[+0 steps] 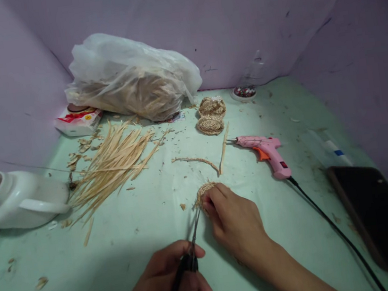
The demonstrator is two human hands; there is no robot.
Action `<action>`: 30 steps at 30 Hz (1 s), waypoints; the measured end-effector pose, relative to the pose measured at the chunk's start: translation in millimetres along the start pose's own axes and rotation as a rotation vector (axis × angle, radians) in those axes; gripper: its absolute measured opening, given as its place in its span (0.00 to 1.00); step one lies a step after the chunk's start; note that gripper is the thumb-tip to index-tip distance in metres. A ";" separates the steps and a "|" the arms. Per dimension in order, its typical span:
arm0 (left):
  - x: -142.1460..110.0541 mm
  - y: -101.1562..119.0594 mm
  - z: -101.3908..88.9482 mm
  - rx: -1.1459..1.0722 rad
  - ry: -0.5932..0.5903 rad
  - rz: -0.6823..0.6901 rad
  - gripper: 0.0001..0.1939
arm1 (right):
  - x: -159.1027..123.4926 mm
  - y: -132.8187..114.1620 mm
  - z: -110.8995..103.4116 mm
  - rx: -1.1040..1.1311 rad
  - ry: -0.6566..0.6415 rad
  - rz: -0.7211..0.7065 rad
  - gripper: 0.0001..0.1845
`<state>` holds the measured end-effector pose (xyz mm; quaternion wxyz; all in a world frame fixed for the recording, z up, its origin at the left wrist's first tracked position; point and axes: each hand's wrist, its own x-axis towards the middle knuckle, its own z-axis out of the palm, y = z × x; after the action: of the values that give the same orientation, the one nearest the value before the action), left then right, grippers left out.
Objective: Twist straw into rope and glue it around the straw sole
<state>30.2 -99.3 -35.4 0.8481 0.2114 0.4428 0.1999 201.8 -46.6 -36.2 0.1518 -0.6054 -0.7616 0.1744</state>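
My left hand (182, 273) grips a pair of scissors (178, 286) with black handles. Its narrow metal blades point away from me, the tips at the near left edge of a braided straw piece (204, 191). Closed over that piece from the right is my right hand (233, 214), thumb and fingers pinching it and covering much of it. Beyond the hands, a loose straw braid (198, 159) lies on the green tabletop, meeting a flat straw strip (224, 151). Farther back sit coiled braided straw pieces (211, 124).
A pink glue gun (260, 148) with a black cord lies to the right, near a dark phone (378, 216). At left are a straw bundle (117, 160) and a white jug (32, 197) on its side. Behind stand a stuffed plastic bag (135, 77) and a small bead dish (244, 92).
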 end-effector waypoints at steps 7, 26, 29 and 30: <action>3.8 4.7 6.8 -0.046 0.009 0.014 0.18 | -0.6 -1.2 -0.3 0.021 -0.026 0.034 0.06; 19.7 14.4 4.6 -0.145 -0.116 0.013 0.15 | -0.7 0.7 3.0 -0.013 -0.003 0.009 0.06; 18.4 17.7 5.6 -0.129 -0.107 0.009 0.16 | -0.9 0.7 3.7 -0.023 0.014 -0.006 0.06; 17.8 19.2 6.7 -0.120 -0.097 0.000 0.16 | -0.9 0.6 3.7 -0.026 0.017 -0.011 0.06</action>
<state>42.3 -75.2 -33.6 0.8796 0.1695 0.3885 0.2158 200.8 -47.7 -39.8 0.1514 -0.6046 -0.7658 0.1584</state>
